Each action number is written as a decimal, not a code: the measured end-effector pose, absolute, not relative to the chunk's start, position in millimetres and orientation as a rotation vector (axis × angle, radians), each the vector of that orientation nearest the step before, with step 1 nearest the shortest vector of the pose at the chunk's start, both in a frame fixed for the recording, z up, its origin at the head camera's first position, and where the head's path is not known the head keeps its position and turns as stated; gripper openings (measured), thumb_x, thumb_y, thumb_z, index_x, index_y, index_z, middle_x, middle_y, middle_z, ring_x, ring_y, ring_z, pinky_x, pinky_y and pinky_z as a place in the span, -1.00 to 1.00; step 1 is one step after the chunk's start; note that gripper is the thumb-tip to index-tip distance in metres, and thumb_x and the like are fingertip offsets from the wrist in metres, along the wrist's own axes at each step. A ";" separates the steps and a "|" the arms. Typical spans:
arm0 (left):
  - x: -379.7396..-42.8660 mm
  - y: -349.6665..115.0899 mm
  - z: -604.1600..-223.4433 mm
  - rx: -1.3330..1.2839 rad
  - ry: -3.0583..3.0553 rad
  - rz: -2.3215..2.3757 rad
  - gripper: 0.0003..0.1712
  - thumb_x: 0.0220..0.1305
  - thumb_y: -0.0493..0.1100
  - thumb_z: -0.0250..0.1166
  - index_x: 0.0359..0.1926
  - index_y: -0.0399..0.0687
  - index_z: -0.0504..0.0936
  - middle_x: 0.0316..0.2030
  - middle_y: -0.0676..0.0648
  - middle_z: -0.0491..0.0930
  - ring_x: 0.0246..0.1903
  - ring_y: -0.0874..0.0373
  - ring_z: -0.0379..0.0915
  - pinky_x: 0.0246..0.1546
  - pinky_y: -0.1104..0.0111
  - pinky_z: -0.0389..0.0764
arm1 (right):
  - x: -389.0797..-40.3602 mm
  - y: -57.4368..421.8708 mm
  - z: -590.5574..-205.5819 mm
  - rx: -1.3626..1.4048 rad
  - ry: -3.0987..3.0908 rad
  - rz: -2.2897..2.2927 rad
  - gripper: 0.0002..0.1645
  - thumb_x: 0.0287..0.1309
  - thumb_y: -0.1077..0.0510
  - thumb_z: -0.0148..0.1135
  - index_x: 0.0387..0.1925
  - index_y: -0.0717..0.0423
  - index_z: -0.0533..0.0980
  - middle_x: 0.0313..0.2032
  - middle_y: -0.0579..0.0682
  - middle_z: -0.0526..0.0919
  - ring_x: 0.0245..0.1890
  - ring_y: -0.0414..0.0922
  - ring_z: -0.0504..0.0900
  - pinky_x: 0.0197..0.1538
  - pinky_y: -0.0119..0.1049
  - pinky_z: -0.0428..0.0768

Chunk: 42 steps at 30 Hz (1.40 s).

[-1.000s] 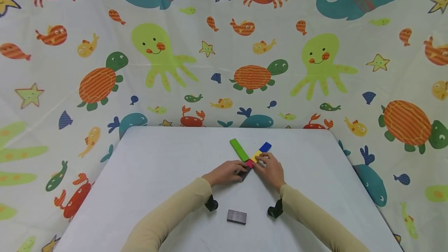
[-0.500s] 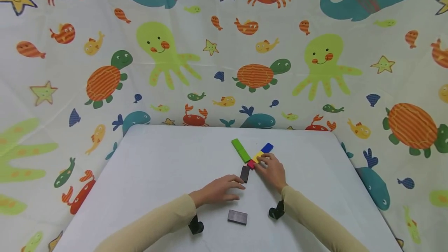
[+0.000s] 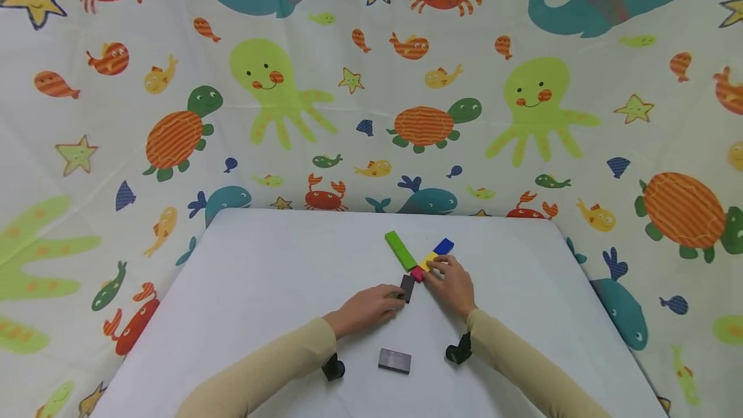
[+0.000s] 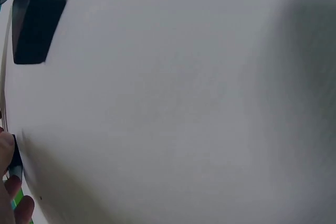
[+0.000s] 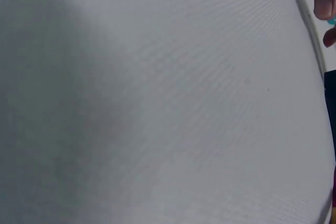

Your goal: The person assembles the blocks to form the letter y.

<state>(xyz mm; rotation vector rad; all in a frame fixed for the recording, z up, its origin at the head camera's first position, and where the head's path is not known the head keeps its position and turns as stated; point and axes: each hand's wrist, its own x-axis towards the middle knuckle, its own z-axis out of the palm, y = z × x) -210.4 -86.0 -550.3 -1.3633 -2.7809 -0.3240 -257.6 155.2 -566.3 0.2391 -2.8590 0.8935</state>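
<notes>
My left hand point(image 3: 367, 308) has its fingertips at the left side of a black block point(image 3: 408, 289). In the right wrist view the visible fingertips point(image 5: 323, 6) of that hand stand a little apart from the black block point(image 5: 330, 98). With thumb and index finger, my right hand point(image 3: 453, 286) holds the yellow block point(image 3: 427, 259) near its lower end. Beside the thumb is a small red block point(image 3: 416, 273). A blue block point(image 3: 444, 246) continues the line past the yellow one, while a long green block point(image 3: 400, 250) slants up-left from the red one.
A separate dark grey block point(image 3: 395, 360) lies nearer the table's front, between the forearms. All of it rests on a white table point(image 3: 278, 263). Behind hangs a cloth point(image 3: 348, 50) printed with sea animals.
My left hand let go of the black block and drew back, leaving it turned more upright in the head view and apart from the red one; now its fingers are back there. My right hand stays put.
</notes>
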 end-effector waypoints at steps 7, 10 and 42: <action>-222.3 -68.9 -544.8 -1.172 -2.823 -0.483 -0.52 0.30 -0.08 0.34 0.23 0.03 0.57 0.07 -0.03 0.52 0.04 0.16 0.46 0.07 0.40 0.51 | -257.6 157.2 -563.6 0.262 -2.835 0.878 -0.55 0.16 -0.10 0.37 -0.01 0.09 0.67 0.04 0.08 0.57 0.02 0.06 0.57 0.05 0.08 0.53; -229.3 -62.9 -543.4 -1.085 -2.895 -0.591 -0.54 0.29 -0.05 0.34 0.19 -0.03 0.61 0.10 -0.06 0.50 0.06 0.15 0.43 0.10 0.39 0.49 | -258.3 157.4 -564.7 0.271 -2.825 0.878 -0.54 0.15 -0.11 0.38 -0.02 0.08 0.68 0.02 0.07 0.58 0.02 0.05 0.58 0.04 0.06 0.54; -258.1 -60.0 -535.7 -1.204 -3.137 -0.883 -0.48 0.16 -0.11 0.45 0.14 -0.14 0.61 0.12 0.00 0.47 0.05 0.23 0.43 0.08 0.47 0.47 | -250.3 158.5 -566.1 0.251 -2.857 0.889 -0.53 0.18 -0.11 0.35 0.00 0.09 0.67 0.04 0.08 0.57 0.04 0.04 0.57 0.07 0.02 0.54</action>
